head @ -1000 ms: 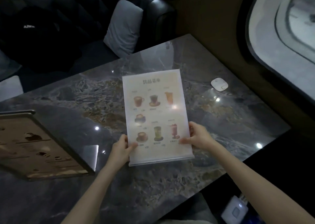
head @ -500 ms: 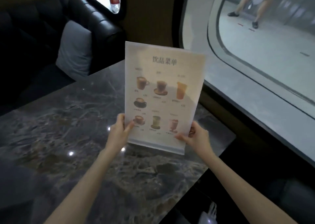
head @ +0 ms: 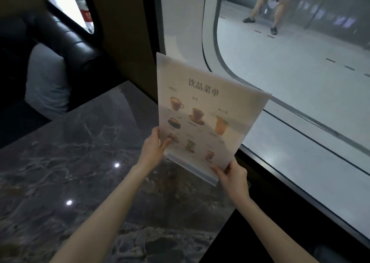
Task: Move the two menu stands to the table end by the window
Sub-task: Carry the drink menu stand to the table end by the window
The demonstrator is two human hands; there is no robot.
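A clear acrylic drinks menu stand (head: 206,114) with pictures of cups is held upright, tilted slightly right, above the window end of the dark marble table (head: 80,162). My left hand (head: 153,147) grips its lower left edge. My right hand (head: 232,175) grips its lower right corner by the base strip. The stand's base hangs just over the tabletop near the window-side edge; I cannot tell if it touches. The second menu stand is out of view.
A large window (head: 290,82) runs along the right, with a person sitting outside at the top right. A black leather sofa (head: 66,40) with a grey cushion (head: 46,78) sits beyond the table's far edge. A water bottle (head: 85,12) stands on a ledge behind the sofa.
Both hands lifted the drinks menu stand off the tabletop and carried it right, toward the window end. The view swung right, so the dark framed menu stand at the left left the view.
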